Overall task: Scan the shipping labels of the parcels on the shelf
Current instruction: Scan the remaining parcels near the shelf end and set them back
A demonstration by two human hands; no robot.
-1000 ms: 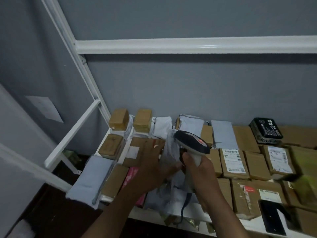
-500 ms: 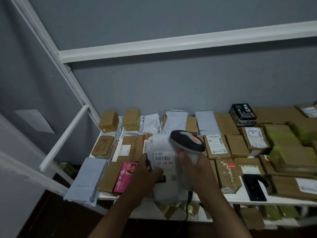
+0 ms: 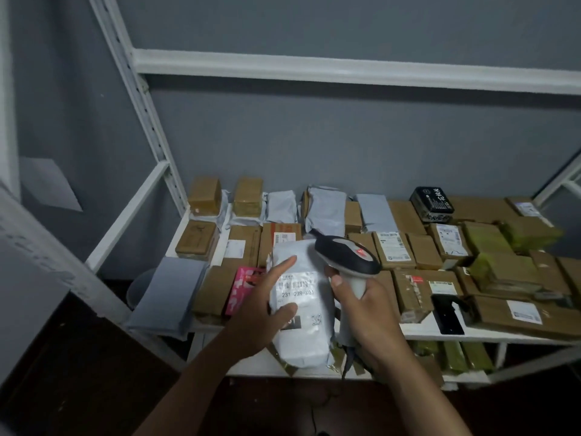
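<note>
We see a white metal shelf packed with brown cardboard boxes, grey mailer bags and a black box beyond our fingertips. A pink packet lies just left of the left fingers, and a black pouch lies right of the right hand's fingers.

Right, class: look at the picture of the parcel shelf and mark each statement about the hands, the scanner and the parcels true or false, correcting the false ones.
1. The right hand grips the handle of the scanner. True.
2. The left hand holds a brown cardboard box. False: it holds a white mailer bag, thumb across its label.
3. The label on the held bag faces up toward the camera. True.
4. The black box sits at the front left corner of the shelf. False: it sits at the back, toward the right.
5. A pink packet lies left of the held bag. True.
</note>
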